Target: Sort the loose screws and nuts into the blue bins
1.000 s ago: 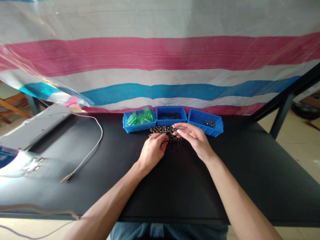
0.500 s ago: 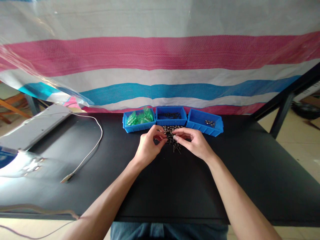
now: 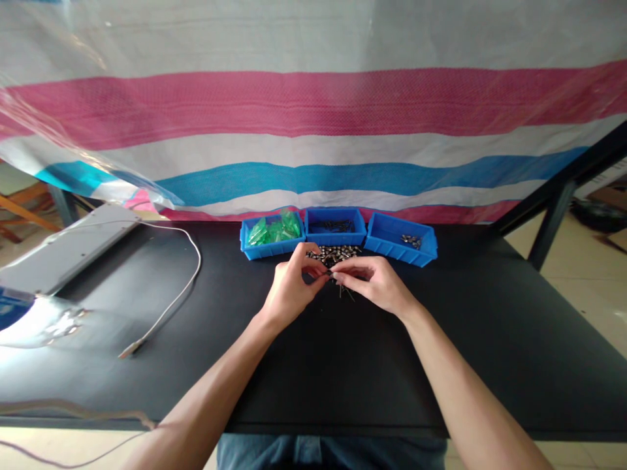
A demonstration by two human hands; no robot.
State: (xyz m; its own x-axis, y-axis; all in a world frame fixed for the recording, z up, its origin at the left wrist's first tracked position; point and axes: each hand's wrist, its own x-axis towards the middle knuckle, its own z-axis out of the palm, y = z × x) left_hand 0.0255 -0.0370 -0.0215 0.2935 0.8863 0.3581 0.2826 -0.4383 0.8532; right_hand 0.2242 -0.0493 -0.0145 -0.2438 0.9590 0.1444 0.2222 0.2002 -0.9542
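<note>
My left hand (image 3: pixel 294 282) and my right hand (image 3: pixel 376 282) meet at the fingertips above a small heap of parts. Each is closed in a pinch of thumb and fingers. A tiny dark piece shows where the fingertips come together, too small to name. Beneath and behind the fingers lie loose dark screws (image 3: pixel 347 294) and short shiny metal pieces (image 3: pixel 337 252), partly hidden by my hands. Just behind the heap is a blue bin (image 3: pixel 336 239) with dark screws inside.
A blue bin (image 3: pixel 274 251) of green plastic packets stands at the left, another bin (image 3: pixel 401 256) with a few metal pieces at the right. A white cable (image 3: pixel 169 310), a pale flat box (image 3: pixel 73 251) and a clear plastic bag (image 3: pixel 53 323) lie on the left of the black table (image 3: pixel 337 385).
My right hand has moved left, so its fingertips now meet those of my left hand. More of the shiny pieces show behind the fingers. The left hand has barely moved.
</note>
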